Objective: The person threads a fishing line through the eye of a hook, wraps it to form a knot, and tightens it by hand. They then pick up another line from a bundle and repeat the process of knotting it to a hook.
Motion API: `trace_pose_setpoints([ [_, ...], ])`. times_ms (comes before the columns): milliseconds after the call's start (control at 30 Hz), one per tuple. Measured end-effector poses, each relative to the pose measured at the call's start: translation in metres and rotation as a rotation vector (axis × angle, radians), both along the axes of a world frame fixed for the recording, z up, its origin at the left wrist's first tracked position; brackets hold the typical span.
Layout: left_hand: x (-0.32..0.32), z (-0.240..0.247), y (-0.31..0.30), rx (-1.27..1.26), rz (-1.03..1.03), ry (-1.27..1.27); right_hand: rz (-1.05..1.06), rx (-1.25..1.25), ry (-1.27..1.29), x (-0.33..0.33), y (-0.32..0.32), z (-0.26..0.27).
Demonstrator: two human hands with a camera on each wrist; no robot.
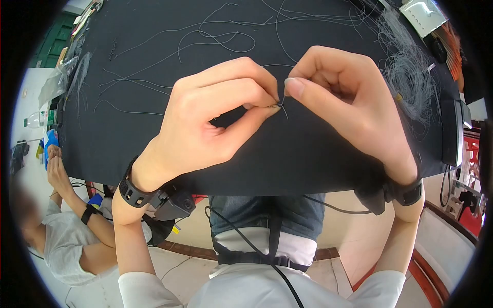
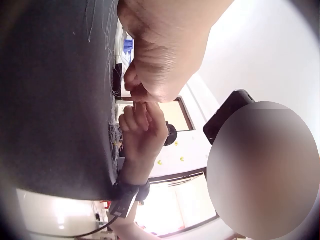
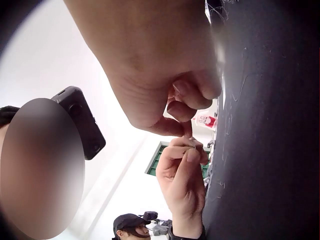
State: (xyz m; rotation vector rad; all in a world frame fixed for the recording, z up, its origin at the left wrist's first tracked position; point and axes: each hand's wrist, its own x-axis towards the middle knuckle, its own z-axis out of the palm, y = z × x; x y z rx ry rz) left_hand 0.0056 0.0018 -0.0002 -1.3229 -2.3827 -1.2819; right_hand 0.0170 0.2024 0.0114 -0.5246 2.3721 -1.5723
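Note:
Over the black-covered table, my left hand (image 1: 192,113) pinches a thin grey strand (image 1: 286,113) between thumb and index fingertip. A small dark crossing or knot in the strand shows right at those fingertips. Close beside it, my right hand (image 1: 359,113) pinches the strand between thumb and index finger, its other fingers curled in. Both hands' fingertips nearly meet in the head view. In the right wrist view, the left hand (image 3: 182,180) faces the right hand (image 3: 155,75), and the left wrist view shows the right hand (image 2: 142,132) beyond the left; the strand is mostly hidden there.
Several loose grey strands (image 1: 215,43) lie across the black cloth (image 1: 308,164). A tangled bundle of clear line (image 1: 411,82) lies at the right, near a white box (image 1: 423,18). Another person (image 1: 72,241) sits at the left, by a plastic bottle (image 1: 35,120).

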Motion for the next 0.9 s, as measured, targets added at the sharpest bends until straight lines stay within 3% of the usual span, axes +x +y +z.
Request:
trace_pose_setpoints([
  [267,-0.001,0.001,-0.003,0.062,-0.064,-0.077,-0.008,0.020,0.043,-0.002,-0.002,-0.008],
  [467,0.001,0.000,-0.004,0.124,0.036,-0.118,0.006,-0.016,0.048,0.002,-0.007,-0.014],
  [733,-0.002,-0.003,-0.001,0.094,0.188,-0.030,-0.028,-0.060,0.020,0.016,-0.020,-0.011],
  [900,-0.003,-0.004,0.001,0.013,0.212,0.145,0.033,0.036,0.221,0.019,-0.017,-0.003],
])
